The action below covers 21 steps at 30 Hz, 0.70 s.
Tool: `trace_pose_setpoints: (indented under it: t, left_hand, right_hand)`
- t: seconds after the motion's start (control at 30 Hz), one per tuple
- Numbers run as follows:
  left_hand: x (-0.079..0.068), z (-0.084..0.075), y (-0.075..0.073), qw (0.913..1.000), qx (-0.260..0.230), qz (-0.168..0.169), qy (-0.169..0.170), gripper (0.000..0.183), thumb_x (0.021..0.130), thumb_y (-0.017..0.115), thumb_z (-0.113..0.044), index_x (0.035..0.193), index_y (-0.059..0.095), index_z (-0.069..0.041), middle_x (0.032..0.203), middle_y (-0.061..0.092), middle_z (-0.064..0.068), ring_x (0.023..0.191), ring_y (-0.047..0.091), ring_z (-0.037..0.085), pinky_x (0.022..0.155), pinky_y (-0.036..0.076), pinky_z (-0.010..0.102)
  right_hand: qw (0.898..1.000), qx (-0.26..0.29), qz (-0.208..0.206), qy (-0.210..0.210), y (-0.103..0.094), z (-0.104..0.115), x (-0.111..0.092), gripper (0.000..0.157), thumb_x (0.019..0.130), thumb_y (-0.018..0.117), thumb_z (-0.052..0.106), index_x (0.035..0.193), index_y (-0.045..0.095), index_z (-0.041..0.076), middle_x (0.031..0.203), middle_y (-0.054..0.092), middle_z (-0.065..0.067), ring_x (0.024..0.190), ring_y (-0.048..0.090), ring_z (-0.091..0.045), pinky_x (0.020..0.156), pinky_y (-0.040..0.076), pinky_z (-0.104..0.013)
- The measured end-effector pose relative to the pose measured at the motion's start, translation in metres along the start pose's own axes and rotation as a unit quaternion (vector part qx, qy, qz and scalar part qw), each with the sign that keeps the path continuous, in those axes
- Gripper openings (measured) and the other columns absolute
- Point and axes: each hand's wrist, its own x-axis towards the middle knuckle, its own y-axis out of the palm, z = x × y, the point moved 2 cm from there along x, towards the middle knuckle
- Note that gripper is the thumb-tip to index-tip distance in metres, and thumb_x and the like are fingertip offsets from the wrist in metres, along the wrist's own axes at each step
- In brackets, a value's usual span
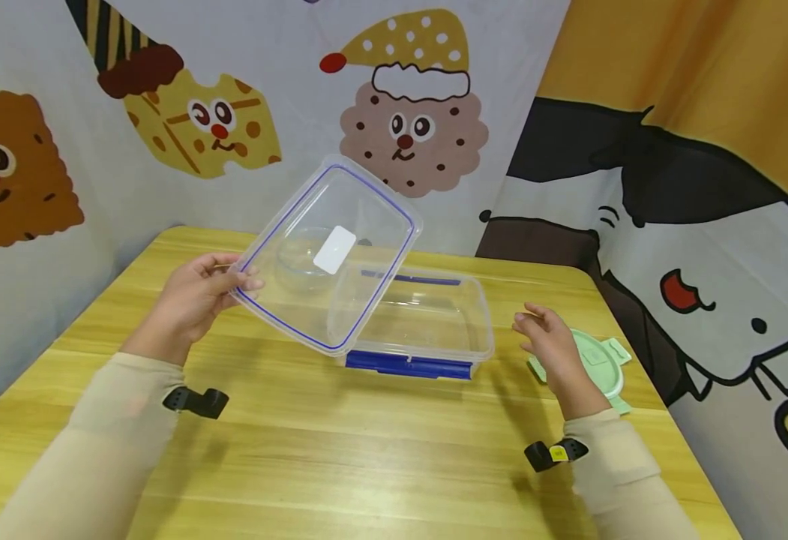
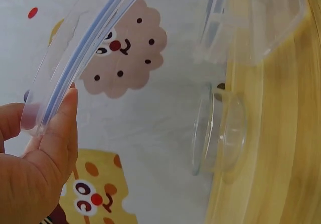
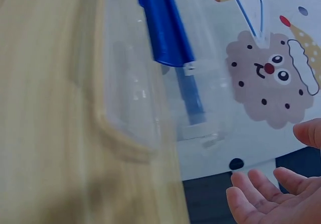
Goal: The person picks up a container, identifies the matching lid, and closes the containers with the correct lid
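My left hand (image 1: 191, 300) pinches the corner of a clear rectangular lid (image 1: 382, 219), thumb on one face and fingers on the other. The lid has a blue seal line and a white label (image 1: 335, 250), and it is raised and tilted. Behind and below it, partly overlapped, a clear rectangular food container (image 1: 427, 322) stands on the table, its top uncovered, with a blue clip (image 1: 410, 365) along the front side. To the container's right, my right hand (image 1: 558, 356) hovers with relaxed fingers, holding nothing. It overlaps a round green lid (image 1: 599, 364) in the head view.
A round clear glass bowl (image 2: 225, 133) stands on the table left of the container, seen through the raised lid in the head view. The wooden table (image 1: 340, 465) meets a cartoon-printed cloth (image 1: 299, 195) at the back and sides.
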Motion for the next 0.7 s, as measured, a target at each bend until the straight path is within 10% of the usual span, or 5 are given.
trace_pose_setpoints:
  t: [0.7]
  left_hand:
    - [0.006,-0.013,0.033,0.9953,0.071,0.058,-0.032,0.023,0.094,0.059,-0.002,0.115,0.048,0.001,0.092,0.067,0.0,0.084,0.069,0.011,0.075,0.056,0.023]
  right_hand:
    - [0.996,-0.061,-0.017,-0.066,-0.007,0.064,0.013,0.058,0.101,0.049,0.03,0.149,0.031,0.003,0.147,0.039,-0.019,0.132,0.041,-0.034,0.108,0.038,-0.05]
